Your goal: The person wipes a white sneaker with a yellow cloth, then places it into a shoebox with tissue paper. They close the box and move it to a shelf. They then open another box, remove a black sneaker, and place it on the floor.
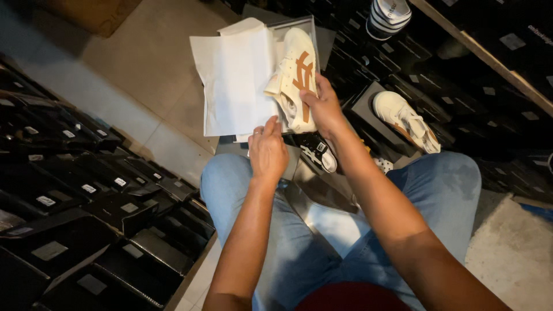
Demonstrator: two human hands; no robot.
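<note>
An open shoe box (299,25) lies in front of my knees with white tissue paper (236,75) folded out over its left side. Inside lie cream sneakers with orange-brown stripes (296,72). My right hand (324,106) rests on the near sneaker, fingers pressing on it. My left hand (267,151) is at the box's near edge, fingers on the lower corner of the tissue paper. A black and white sneaker (318,152) lies under the box, between my hands.
I am seated in blue jeans (449,190). Stacks of black shoe boxes (86,201) run along the left. More black boxes fill the right, with another cream sneaker (406,120) on one and a striped shoe (389,16) at the top. Tiled floor (144,63) shows behind.
</note>
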